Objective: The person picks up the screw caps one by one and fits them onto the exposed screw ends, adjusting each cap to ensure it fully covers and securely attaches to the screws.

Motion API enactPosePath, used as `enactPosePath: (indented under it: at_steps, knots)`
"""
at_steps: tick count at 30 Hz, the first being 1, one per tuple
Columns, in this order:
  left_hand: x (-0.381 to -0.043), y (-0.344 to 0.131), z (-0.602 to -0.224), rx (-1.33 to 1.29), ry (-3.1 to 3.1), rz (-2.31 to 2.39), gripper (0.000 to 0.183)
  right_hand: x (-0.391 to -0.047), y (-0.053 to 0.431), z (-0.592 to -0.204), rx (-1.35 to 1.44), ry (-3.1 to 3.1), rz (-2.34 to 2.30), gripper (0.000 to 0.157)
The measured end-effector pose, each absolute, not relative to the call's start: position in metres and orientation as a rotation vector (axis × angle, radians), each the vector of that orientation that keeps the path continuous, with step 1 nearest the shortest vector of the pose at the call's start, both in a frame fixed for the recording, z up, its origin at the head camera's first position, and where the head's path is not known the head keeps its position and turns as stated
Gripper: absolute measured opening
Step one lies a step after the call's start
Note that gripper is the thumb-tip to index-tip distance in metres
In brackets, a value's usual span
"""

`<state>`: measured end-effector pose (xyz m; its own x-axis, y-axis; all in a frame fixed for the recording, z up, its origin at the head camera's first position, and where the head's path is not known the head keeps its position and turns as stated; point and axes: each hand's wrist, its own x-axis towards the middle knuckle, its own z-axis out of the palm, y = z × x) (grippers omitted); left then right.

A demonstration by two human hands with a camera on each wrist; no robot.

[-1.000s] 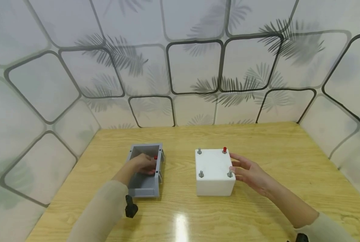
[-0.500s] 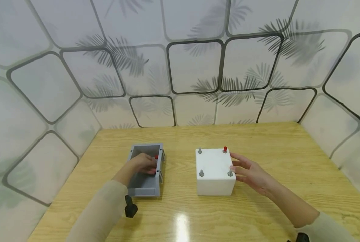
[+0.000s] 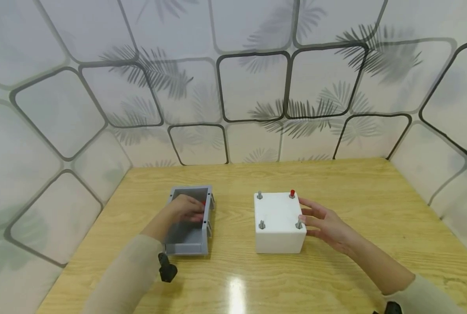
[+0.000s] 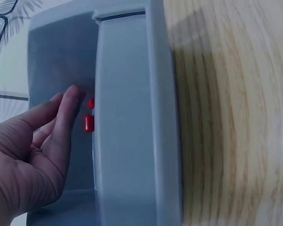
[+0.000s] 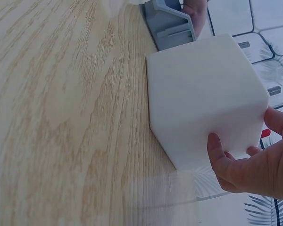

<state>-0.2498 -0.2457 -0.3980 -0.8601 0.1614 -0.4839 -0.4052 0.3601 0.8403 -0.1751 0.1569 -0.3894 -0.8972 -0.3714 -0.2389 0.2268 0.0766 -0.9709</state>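
My left hand (image 3: 186,209) reaches down inside a grey plastic bin (image 3: 186,249). In the left wrist view its thumb and fingers are nearly straight, their tips near one another. Two small red caps (image 4: 88,123) lie by the bin wall, just beyond those fingertips. On the right is a white block (image 3: 277,213) with a threaded metal post (image 3: 262,224) at each top corner. The far right post wears a red cap (image 3: 292,193). Against the block's right side rest the extended fingers of my right hand (image 3: 329,224), with the thumb by the near right post.
Bin and block stand apart on a wooden table (image 3: 233,266). Patterned fabric walls (image 3: 253,87) enclose its back and sides. A black wrist mount (image 3: 167,268) hangs under my left sleeve.
My left hand has shifted slightly up and toward the bin's right wall, now covering more of the red there. The right hand and the block stay put.
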Motion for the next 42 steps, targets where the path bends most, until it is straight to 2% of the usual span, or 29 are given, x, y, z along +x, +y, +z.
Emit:
enactPosePath:
  at_steps: [8,42]
  knots:
    - [-0.248,-0.249,-0.393,-0.198,2.088,1.621,0.025,-0.175,0.158,-0.389,-0.145,1.931,-1.878,0.073]
    - [-0.23,-0.25,-0.356,-0.059,2.131,1.511,0.026,-0.175,0.16,-0.39,-0.178,1.957,-1.853,0.073]
